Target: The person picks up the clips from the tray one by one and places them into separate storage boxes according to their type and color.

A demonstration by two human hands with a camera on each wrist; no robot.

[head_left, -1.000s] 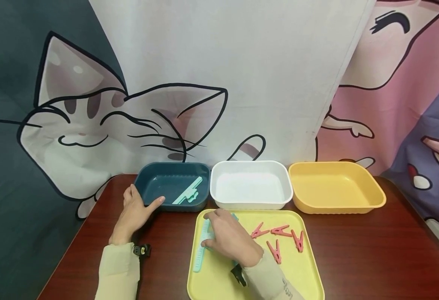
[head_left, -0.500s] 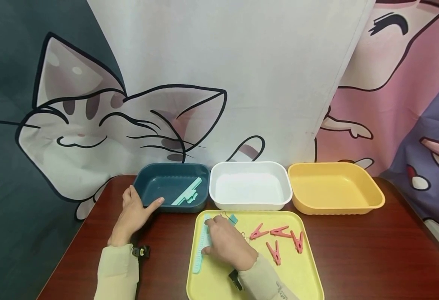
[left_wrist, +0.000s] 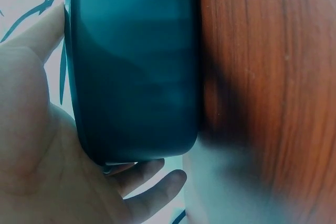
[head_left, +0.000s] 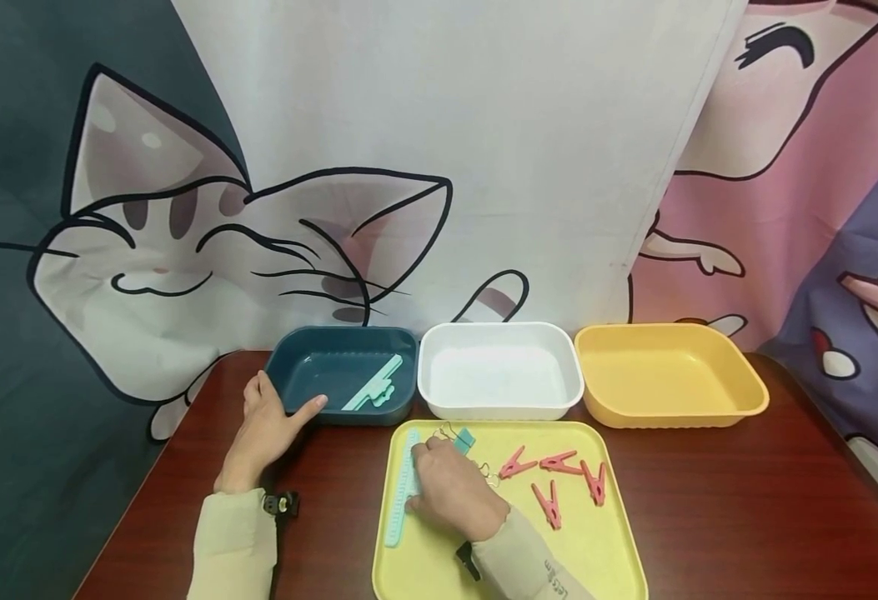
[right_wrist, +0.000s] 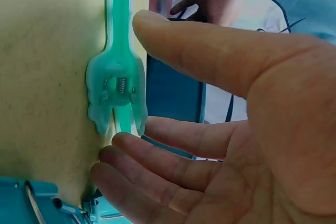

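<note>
My left hand [head_left: 262, 433] holds the front left corner of the dark teal bin [head_left: 307, 375], thumb at its rim [left_wrist: 73, 77] and fingers round the end wall. A light green bag clip [head_left: 374, 385] lies in that bin. On the yellow tray [head_left: 589, 567], my right hand [head_left: 457, 492] is beside a second green bag clip [head_left: 397, 508]. In the right wrist view its thumb is near the clip's long bar, its fingertips [right_wrist: 123, 139] right at the spring handle [right_wrist: 118, 85]. Teal binder clips [right_wrist: 26, 200] lie close by, partly hidden by the hand.
Several pink clothespins [head_left: 547, 504] lie on the right part of the tray. A white bin [head_left: 500, 412] and a yellow bin [head_left: 671, 417] stand in a row with the teal one behind the tray. A printed cloth [head_left: 559, 167] hangs behind the brown table [head_left: 746, 517].
My right hand has drawn back slightly toward me over the tray, uncovering more of the green bag clip and a teal binder clip. The left hand stays at the teal bin.
</note>
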